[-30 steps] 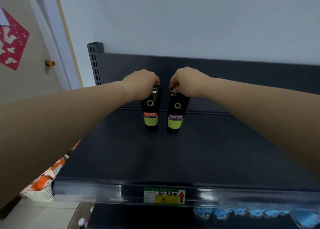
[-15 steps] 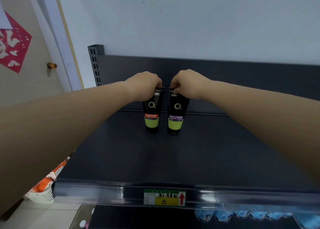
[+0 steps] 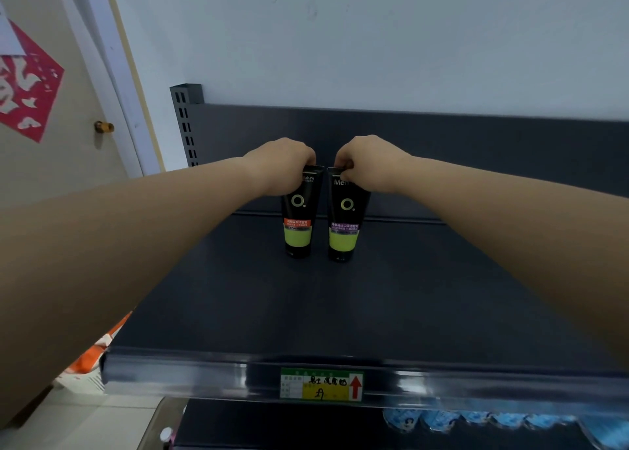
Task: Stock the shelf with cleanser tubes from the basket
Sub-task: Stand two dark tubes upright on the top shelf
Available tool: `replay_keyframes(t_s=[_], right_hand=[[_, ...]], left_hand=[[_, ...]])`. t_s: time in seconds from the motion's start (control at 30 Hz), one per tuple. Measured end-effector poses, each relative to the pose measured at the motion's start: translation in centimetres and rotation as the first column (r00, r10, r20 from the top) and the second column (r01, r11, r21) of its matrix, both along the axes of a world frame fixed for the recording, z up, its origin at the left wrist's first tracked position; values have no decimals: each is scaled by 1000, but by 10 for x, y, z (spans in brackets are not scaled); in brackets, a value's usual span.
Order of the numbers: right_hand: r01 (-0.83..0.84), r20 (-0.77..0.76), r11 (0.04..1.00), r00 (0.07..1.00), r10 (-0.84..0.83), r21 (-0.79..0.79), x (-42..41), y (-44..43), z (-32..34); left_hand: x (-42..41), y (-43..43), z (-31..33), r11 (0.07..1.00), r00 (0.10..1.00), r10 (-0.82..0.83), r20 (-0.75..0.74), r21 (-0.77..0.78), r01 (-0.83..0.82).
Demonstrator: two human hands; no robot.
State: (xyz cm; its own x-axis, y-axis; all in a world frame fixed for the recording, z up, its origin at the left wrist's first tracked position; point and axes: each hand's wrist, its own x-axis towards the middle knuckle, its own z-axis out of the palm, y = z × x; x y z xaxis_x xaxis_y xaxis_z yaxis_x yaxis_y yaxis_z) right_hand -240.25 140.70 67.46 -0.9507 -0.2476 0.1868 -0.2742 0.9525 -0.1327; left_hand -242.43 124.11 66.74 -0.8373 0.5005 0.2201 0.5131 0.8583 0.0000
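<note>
**Two tubes upright near the back of the shelf, both hands on the crimped tops**

Far left, low: the basket (image 3: 86, 364) shows only as an orange-and-white corner past the shelf edge; its contents are not visible.

Left hand (image 3: 282, 165): closed over the top of the left tube (image 3: 299, 216), the one with the orange label band. Tube stands cap-down on the dark shelf (image 3: 306, 306), upright.

Right hand (image 3: 369, 162): fingers pinched on the top edge of the right tube (image 3: 345, 221), purple label band. Also cap-down, upright, just beside the left tube with a narrow gap between them.

Change over the last second: very little. Both tubes occupy the same spot and both grips are as they were; only the view has shifted slightly. Judgement: placement is essentially finished and the hands are steadying the pair before release.

Front rail: price tag (image 3: 321, 383) sits centred. Rest of the shelf is bare, so most stocking probably remains.
</note>
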Motion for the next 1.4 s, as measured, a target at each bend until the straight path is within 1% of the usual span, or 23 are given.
replay_keyframes(t_s=[0.67,0.93,1.4], right_hand=[[-2,19,1000,1000,2,-1,-3,-1,-1],[-10,45,1000,999,11,-13,1,-2,0],[6,57,1000,998,-5,-16,3,-4,1]], left_hand=[[1,-3,-1,998,999,48,8,27,-48],[2,-4,0,998,999,33,34,46,-35],[4,-3,-1,998,999,38,32,52,-40]])
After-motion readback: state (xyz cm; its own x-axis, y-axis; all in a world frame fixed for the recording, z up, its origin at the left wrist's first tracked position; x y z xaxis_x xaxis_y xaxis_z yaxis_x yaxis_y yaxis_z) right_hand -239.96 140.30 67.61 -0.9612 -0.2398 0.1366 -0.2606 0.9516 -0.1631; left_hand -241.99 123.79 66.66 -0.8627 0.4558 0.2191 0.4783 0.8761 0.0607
